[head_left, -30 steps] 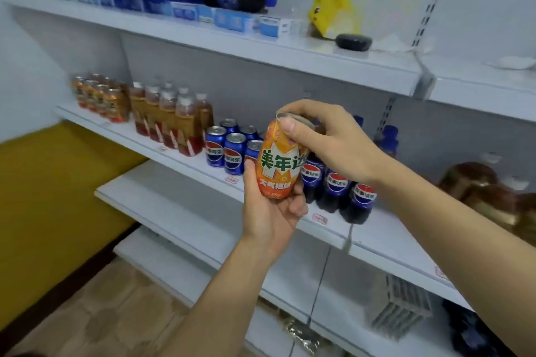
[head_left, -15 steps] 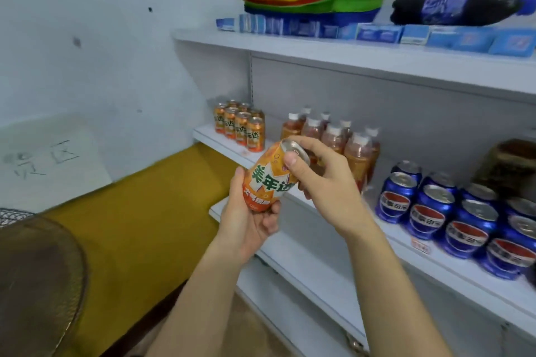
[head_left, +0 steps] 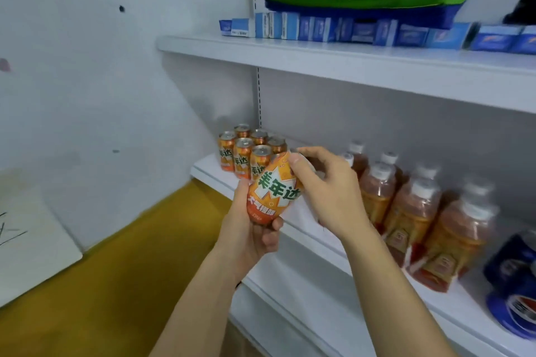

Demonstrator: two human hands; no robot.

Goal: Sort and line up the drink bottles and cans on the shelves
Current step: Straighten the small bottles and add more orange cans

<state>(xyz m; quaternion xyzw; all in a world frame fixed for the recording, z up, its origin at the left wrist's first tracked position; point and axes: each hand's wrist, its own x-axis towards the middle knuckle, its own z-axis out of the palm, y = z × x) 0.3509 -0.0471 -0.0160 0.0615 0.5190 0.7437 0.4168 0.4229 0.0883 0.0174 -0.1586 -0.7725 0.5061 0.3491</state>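
Two hands — left hand (head_left: 249,236), right hand (head_left: 327,191) — grip a tilted orange can (head_left: 272,193).

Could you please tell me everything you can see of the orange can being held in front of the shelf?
The can is orange metal with a white burst and green characters, tilted with its top leaning right. The left hand grips its bottom; the right hand pinches its top rim. It is held in the air before the shelf, touching nothing else.
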